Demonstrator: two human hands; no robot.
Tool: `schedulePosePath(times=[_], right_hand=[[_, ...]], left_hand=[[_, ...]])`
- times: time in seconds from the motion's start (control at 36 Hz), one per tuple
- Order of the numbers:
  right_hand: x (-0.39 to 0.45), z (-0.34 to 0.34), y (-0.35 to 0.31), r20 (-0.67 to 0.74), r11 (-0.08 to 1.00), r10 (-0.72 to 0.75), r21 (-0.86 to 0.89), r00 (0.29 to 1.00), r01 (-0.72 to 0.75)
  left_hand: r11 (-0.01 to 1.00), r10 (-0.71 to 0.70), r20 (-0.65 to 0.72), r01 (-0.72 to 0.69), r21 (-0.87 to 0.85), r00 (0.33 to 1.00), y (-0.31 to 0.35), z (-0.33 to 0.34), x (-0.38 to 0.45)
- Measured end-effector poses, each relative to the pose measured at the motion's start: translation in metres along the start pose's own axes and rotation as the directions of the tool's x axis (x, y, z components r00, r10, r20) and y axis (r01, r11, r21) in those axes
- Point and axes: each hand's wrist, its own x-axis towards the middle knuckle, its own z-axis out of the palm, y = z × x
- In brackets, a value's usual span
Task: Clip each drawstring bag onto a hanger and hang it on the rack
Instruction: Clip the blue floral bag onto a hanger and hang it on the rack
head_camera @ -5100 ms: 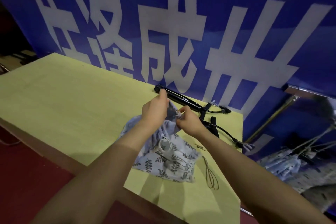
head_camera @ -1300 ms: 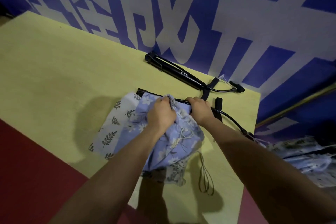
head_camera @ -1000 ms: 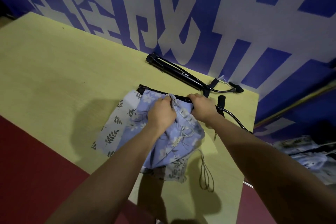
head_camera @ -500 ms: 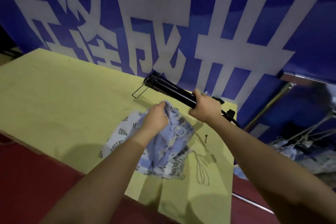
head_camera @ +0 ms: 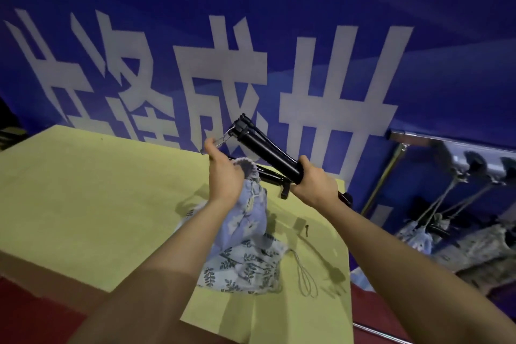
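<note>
Holding a blue floral drawstring bag [head_camera: 245, 220] by its gathered top at frame centre, the left hand [head_camera: 223, 176] has fingers curled round the fabric, and its fingertips also pinch a wire loop at the upper end of the black hanger [head_camera: 268, 151]. Right of it, the right hand [head_camera: 314, 180] is wrapped round the hanger's lower end, lifting it clear of the yellow table [head_camera: 83, 190]. A leaf-print bag [head_camera: 248, 268] lies underneath, with a loose cord [head_camera: 305, 276] beside it. At far right, bags already hang on the rack [head_camera: 446, 176]. Clipping isn't done yet; hanging is left. Versus half a second ago, the hanger is raised higher and the left hand has reached its loop.
</note>
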Motion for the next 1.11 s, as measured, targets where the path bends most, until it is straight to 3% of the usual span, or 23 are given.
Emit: schedulePosePath(times=[0.28,0.47,0.58,0.69,0.78,0.92,1.11], right_hand=[[-0.007,-0.002,-0.003,0.001,0.998,0.004,-0.055,1.0,-0.004],[-0.007,-0.01,-0.014,0.006,0.991,0.005,0.136,1.0,-0.006],[-0.007,-0.017,-0.023,0.023,0.965,-0.119,0.238,0.993,0.11],[-0.008,-0.022,-0.027,0.029,0.956,-0.166,0.251,0.986,0.153],[-0.01,-0.026,-0.023,0.013,0.959,-0.14,0.25,0.99,0.133],[-0.017,-0.028,-0.014,-0.001,0.941,-0.113,0.322,0.994,0.107],[-0.032,-0.024,0.006,0.046,0.922,-0.093,0.38,0.995,0.069]], left_hand=[[0.986,-0.096,0.069,0.085,0.143,0.993,0.0,-0.003,0.005],[0.99,0.026,0.219,-0.055,0.129,0.975,0.011,-0.004,0.006],[0.983,0.119,0.296,-0.154,0.097,0.948,0.021,0.003,0.005],[0.977,0.115,0.343,-0.169,0.132,0.932,0.023,0.007,0.003],[0.972,0.12,0.313,-0.176,0.156,0.942,0.022,0.004,0.0],[0.969,0.214,0.117,-0.225,0.099,0.97,0.019,0.004,-0.004],[0.957,0.181,0.222,-0.224,0.183,0.958,-0.002,0.007,0.001]])
